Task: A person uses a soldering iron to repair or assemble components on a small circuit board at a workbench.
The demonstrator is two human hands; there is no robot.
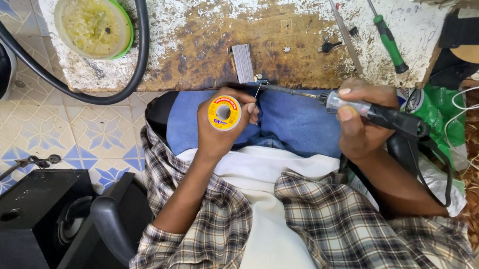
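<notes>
At the edge of the worn tabletop (pixel 197 46), the left hand (pixel 221 121) has its fingers wrapped tight around a small yellow spool of solder wire (pixel 224 113). A thin wire runs up from the spool toward the tabletop edge. The right hand (pixel 359 121) has its fingers closed on the dark handle of a soldering iron (pixel 364 109). Its metal tip points left, toward a little grey part (pixel 242 62) near the tabletop edge. Far back on the left sits a round bowl (pixel 93 25) with a green rim, holding yellowish paste. A green screwdriver (pixel 388 38) and metal tweezers (pixel 345 34) lie on the right. A black hose (pixel 139 56) curves around the bowl.
</notes>
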